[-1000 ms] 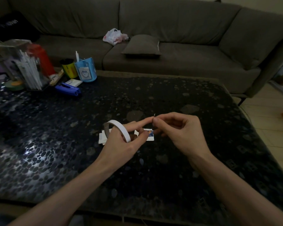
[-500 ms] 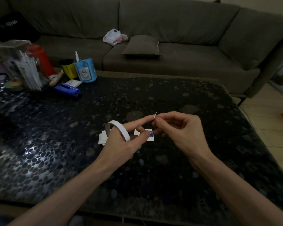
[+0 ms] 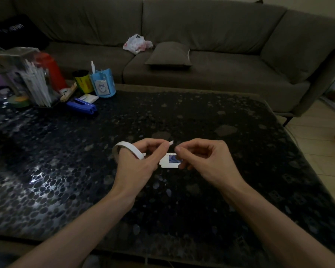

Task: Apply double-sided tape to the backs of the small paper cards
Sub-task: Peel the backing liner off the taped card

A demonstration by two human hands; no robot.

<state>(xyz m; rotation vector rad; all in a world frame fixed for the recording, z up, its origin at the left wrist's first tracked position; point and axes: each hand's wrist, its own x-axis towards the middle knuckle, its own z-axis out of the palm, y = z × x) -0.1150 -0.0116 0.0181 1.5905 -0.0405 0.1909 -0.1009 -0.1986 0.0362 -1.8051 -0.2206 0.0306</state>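
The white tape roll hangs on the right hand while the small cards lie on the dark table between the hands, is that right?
Not quite: the head view shows the tape roll on the left hand; the cards do lie on the table.

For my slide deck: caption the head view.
Left hand holds a tape roll, pinching a tape strip above small cards.

The one head-worn wide-angle camera sat above the near edge of the dark table (image 3: 70,171), looking forward and down across it toward the grey sofa (image 3: 220,31) beyond its far edge. It was close: the left hand (image 3: 135,163) and right hand (image 3: 205,161), over the table's middle, filled the frame's centre.
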